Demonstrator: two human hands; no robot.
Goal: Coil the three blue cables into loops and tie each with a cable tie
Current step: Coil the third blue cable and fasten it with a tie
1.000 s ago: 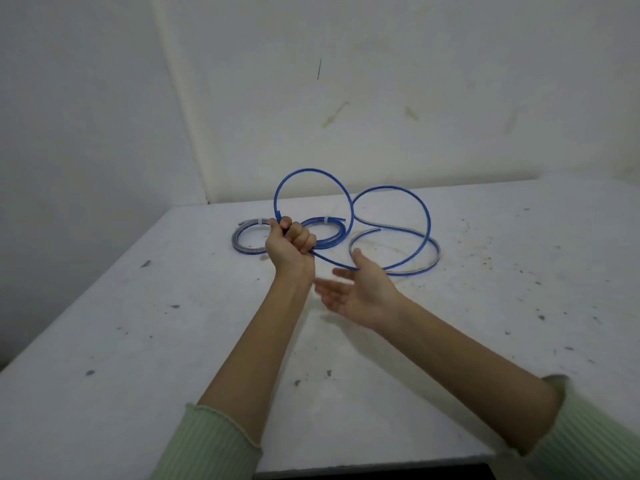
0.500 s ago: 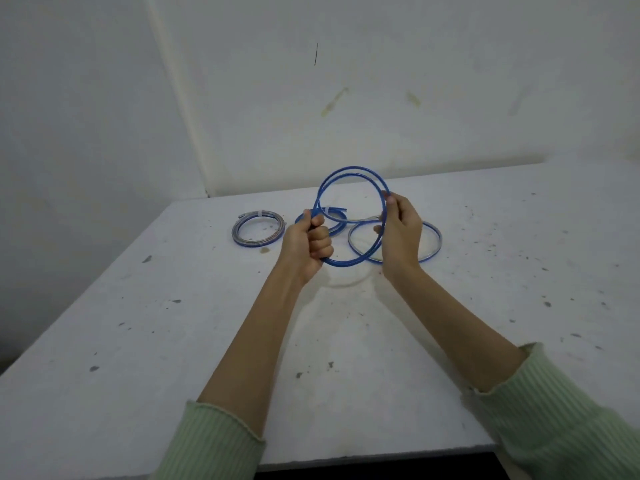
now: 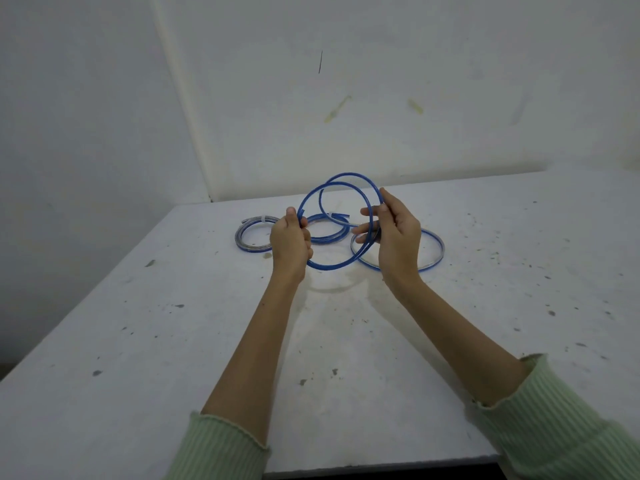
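I hold a loose blue cable (image 3: 341, 183) in the air above the white table (image 3: 173, 341); it forms two upright loops. My left hand (image 3: 290, 240) grips the left side of the loops in a fist. My right hand (image 3: 393, 233) pinches the right side between thumb and fingers. From there the same cable runs down into a flat loop (image 3: 431, 263) lying on the table behind my right hand. Two other blue coils lie flat behind my hands: one (image 3: 249, 245) at the left with a white tie, and one (image 3: 329, 235) in the middle, partly hidden by my left hand.
The table stands in a corner, with white walls behind and to the left. Its left edge (image 3: 86, 299) and near edge (image 3: 346, 467) drop off. Dark specks and stains dot the surface.
My right hand went from open below the cable to pinching its right side. The wide cable was gathered into two stacked loops between my hands, and both hands moved slightly nearer.
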